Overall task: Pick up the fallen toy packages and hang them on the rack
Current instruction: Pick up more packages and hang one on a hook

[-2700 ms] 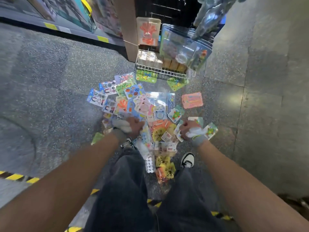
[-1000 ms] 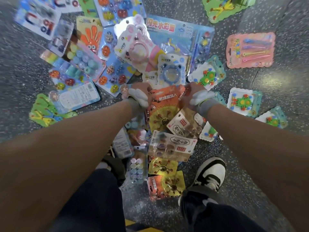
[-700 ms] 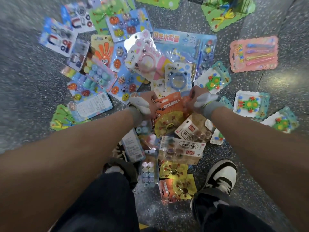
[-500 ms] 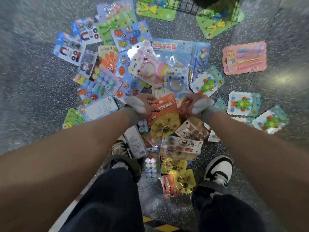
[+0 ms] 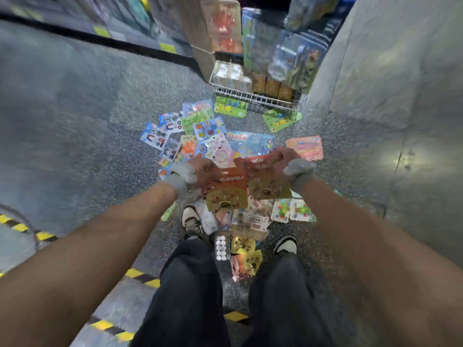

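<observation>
Above the scattered pile [image 5: 215, 139], the left hand [image 5: 198, 171] pinches an orange-and-yellow package [image 5: 225, 194] by its header and the right hand [image 5: 283, 161] grips a twin package [image 5: 266, 182], both hanging lengthwise side by side, yellow ends toward the shoes [image 5: 191, 220].

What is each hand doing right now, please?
Left hand grips an orange-and-yellow toy package.
Right hand grips a second such package.

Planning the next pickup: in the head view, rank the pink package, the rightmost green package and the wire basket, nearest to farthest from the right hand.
1. Pink package, on the floor just right of the right hand.
2. Rightmost green package, ahead, below the basket's right corner.
3. Wire basket, farthest, at the rack's foot.
</observation>
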